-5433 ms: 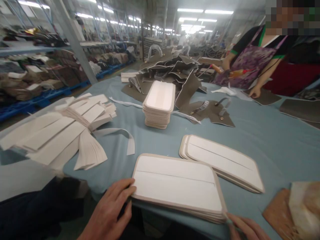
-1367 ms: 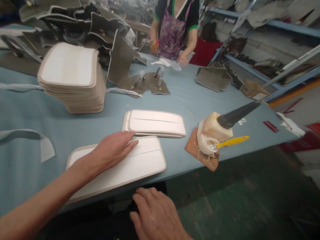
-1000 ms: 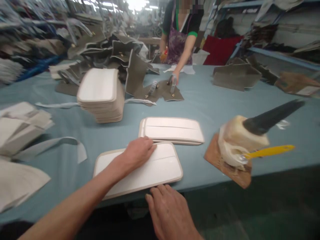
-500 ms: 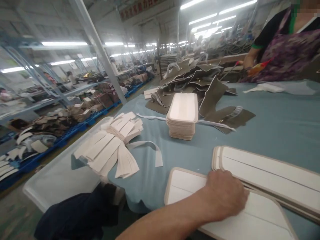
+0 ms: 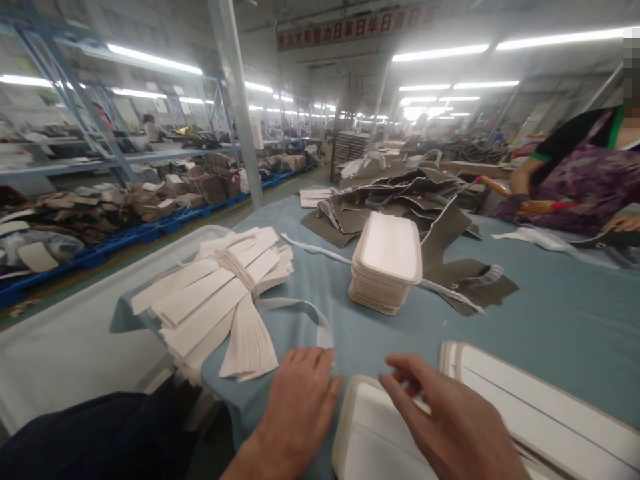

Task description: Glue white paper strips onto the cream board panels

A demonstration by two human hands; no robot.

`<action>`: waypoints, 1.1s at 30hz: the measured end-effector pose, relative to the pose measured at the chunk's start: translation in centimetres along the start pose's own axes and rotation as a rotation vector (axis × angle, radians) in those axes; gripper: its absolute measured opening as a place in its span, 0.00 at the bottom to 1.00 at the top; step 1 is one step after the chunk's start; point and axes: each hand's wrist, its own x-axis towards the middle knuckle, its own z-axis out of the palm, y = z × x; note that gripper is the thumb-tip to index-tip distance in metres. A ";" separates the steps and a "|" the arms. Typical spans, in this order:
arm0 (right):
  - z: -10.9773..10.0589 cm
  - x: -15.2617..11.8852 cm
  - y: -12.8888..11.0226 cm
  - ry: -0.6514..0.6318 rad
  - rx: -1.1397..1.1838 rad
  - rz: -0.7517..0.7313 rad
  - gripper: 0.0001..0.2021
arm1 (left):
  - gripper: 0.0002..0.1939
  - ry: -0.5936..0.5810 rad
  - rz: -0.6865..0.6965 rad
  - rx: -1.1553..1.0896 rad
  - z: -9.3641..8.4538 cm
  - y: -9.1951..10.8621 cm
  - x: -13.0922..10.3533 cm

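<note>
Nearby, left hand (image 5: 297,403): placed just left of the near panel, its fingers held together and overlapped with the tip of the loose strip; whether anything is gripped cannot be told.
Right hand (image 5: 445,417): held over the near panel, released, with thumb and fingers parted.
Near panel (image 5: 373,433): laid flat at the near edge of the bench (image 5: 550,320), white with a beige border, and partly covered by the right hand.
Right-hand panels (image 5: 545,400): stacked to the right of the near panel, the uppermost marked by a dark lengthwise line.
Loose strip (image 5: 324,335): curved rightward from the strip bundle (image 5: 195,307), which is bound around its middle at the left.
Tall stack (image 5: 390,250): stood beyond the hands, its layers piled neatly.
Brown pieces (image 5: 400,193): heaped behind the tall stack.
Co-worker (image 5: 585,183): seen at the far right, dressed in a purple patterned apron.
</note>
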 end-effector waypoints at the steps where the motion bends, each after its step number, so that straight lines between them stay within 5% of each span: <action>1: 1.1 2.8 -1.3 -0.043 0.023 -0.054 0.13 | 0.17 -0.001 -0.044 0.019 0.0 -1.8 -0.3; 4: 4.8 9.8 -6.1 -0.165 -0.017 -0.169 0.17 | 0.15 -0.016 -0.120 0.065 0.3 -5.2 -0.8; 8: 9.8 15.0 -11.4 -0.264 -0.069 -0.229 0.23 | 0.14 -0.057 -0.129 0.089 0.5 -6.4 -0.5; 14: 13.1 17.8 -12.7 -0.380 -0.038 -0.294 0.12 | 0.15 -0.087 -0.111 0.094 0.6 -7.0 0.0; 17: 11.3 18.2 -11.3 -0.418 0.011 -0.274 0.14 | 0.15 -0.083 -0.090 0.073 0.3 -7.3 0.0; 22: 4.1 15.8 -8.3 -0.437 0.203 -0.205 0.21 | 0.18 0.004 -0.029 0.067 -0.1 -7.8 0.3; 26: -2.8 10.4 -4.9 -0.418 0.490 0.011 0.20 | 0.21 0.205 0.091 0.045 0.5 -8.0 0.1; 29: -7.1 5.0 -2.2 -0.492 0.424 0.208 0.23 | 0.19 0.348 0.217 -0.048 1.2 -7.0 -1.1; 33: -9.1 -1.3 0.0 -0.683 0.385 0.415 0.24 | 0.15 0.415 0.341 -0.123 2.4 -3.9 -4.3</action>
